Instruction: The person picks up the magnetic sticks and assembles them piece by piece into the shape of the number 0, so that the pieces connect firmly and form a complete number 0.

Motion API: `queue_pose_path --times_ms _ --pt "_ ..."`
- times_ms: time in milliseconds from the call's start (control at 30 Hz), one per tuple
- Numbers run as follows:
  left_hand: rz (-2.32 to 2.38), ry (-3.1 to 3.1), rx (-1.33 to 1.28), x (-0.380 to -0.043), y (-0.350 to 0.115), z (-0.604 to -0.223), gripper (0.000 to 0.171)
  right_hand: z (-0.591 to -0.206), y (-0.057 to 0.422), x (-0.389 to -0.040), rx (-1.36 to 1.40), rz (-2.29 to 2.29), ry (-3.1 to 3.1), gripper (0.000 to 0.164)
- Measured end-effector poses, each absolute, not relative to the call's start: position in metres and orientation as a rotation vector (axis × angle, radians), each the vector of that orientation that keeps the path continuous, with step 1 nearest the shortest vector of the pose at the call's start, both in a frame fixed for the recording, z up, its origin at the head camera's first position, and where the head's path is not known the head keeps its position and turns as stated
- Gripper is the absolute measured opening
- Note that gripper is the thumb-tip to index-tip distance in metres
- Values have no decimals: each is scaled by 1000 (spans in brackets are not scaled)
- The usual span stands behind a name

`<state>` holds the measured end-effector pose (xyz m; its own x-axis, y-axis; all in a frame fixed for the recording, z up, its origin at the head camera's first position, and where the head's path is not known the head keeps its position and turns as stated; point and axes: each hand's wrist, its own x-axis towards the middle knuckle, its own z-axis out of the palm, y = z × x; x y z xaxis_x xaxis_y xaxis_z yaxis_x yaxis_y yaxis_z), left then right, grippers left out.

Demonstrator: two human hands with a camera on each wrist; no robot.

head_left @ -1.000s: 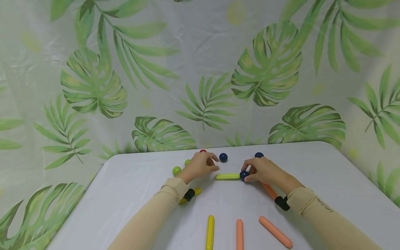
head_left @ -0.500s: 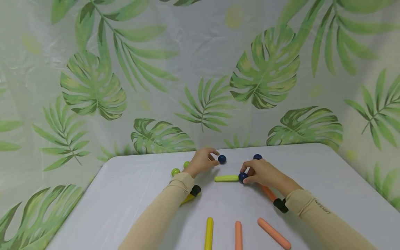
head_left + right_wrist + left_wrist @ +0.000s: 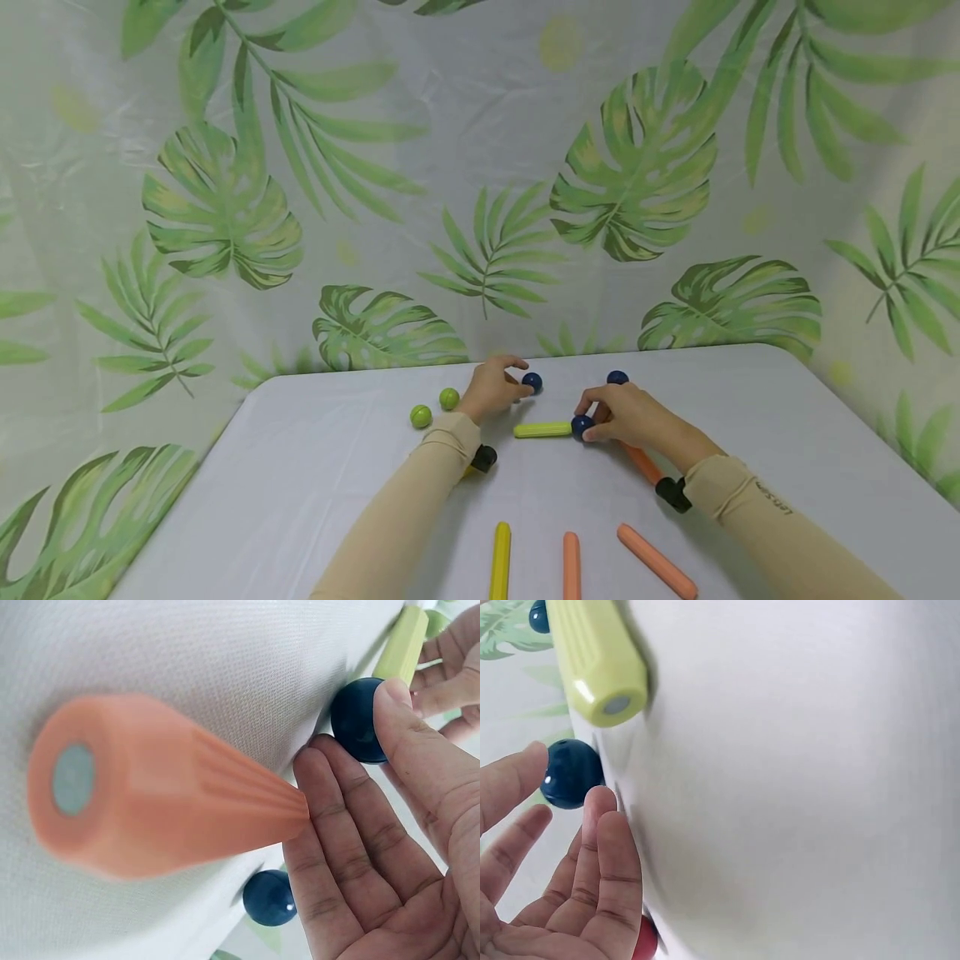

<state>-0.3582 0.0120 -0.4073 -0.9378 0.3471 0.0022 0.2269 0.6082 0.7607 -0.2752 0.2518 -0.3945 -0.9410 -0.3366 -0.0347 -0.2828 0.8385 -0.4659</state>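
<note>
My right hand [image 3: 630, 412] pinches a dark blue ball [image 3: 582, 427] between thumb and fingers. That ball touches the right end of a yellow-green ribbed stick [image 3: 543, 430] lying on the table. Left of it, my left hand [image 3: 491, 390] reaches to a second blue ball [image 3: 532, 382]. In the left wrist view its thumb and fingers stand apart around this blue ball [image 3: 571, 774]; firm contact cannot be made out. An orange stick [image 3: 165, 787], with a grey disc in its end, lies beside the right hand. Another blue ball [image 3: 617, 377] sits behind that hand.
Two green balls [image 3: 421, 416] lie left of the left hand. A red ball [image 3: 645, 939] shows below its fingers in the left wrist view. Nearer lie a yellow stick [image 3: 500, 560] and two orange sticks [image 3: 657, 561]. A leaf-print curtain [image 3: 480, 183] hangs behind the white table [image 3: 300, 492].
My left hand has moved right and slightly back, up to the second blue ball, uncovering the green balls. The right hand stays at the stick's end, holding its ball.
</note>
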Motion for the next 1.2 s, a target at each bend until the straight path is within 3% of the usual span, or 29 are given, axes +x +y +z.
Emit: queue_pose_path --times_ms 633,1200 --pt "1197 2788 456 -357 21 -415 27 -395 249 -274 -521 -729 2898 24" --pt "1279 2719 542 -340 4 -408 28 -399 254 -274 -568 -742 2909 22"
